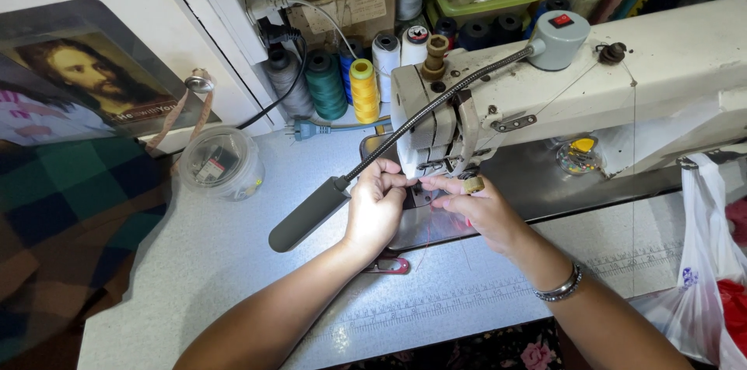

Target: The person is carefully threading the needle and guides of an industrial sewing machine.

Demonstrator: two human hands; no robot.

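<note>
Your left hand [376, 206] and right hand [476, 206] cover the needle area of the sewing machine [591, 82], so whatever they pinch there cannot be made out. The red-handled tool [391, 265] under your left wrist is mostly hidden. The plastic bag [704, 277] beyond your right forearm is cut off by the picture's edge.

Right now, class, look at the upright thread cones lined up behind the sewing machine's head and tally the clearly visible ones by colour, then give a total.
Grey cone: 1
Green cone: 1
Yellow cone: 1
White cones: 2
Total: 5
A blue one seems partly hidden between the green and yellow; darker spools farther back are too unclear to count.
</note>
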